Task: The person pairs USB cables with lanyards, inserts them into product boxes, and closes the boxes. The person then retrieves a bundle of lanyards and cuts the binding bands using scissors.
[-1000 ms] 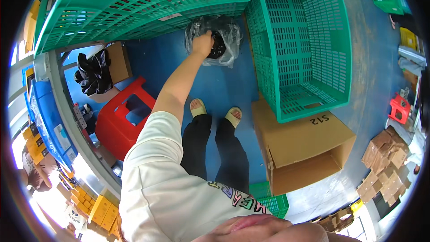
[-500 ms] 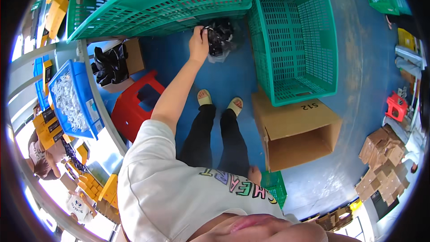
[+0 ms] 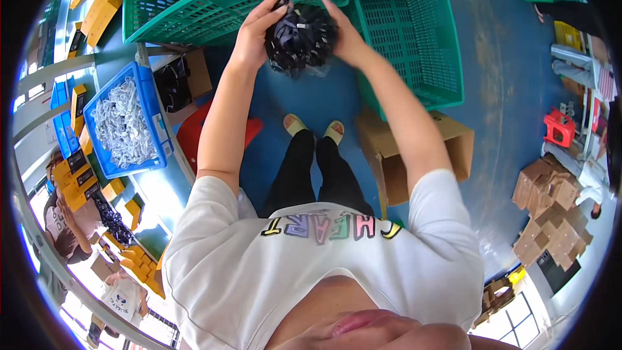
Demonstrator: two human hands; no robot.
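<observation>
A bundle of black pieces in a clear plastic bag (image 3: 301, 39) is held up in front of me, over the near side of the green crate stack. My left hand (image 3: 254, 34) grips its left side, thumb across the black plastic. Against the bag's right side is my right hand (image 3: 348, 40), its thumb stretched up and its fingers mostly hidden behind the bag. What the black pieces are is too small to make out.
A green crate (image 3: 246, 0) filled with brown cartons stands ahead, another green crate (image 3: 414, 45) to its right. An open cardboard box (image 3: 421, 149) lies nearer. At left are a red stool (image 3: 194, 136) and a blue tray (image 3: 123, 123) of white bagged pieces.
My right hand has come up from beside my body to the bag's right side. The bag has risen toward me and slightly left, in my left hand.
</observation>
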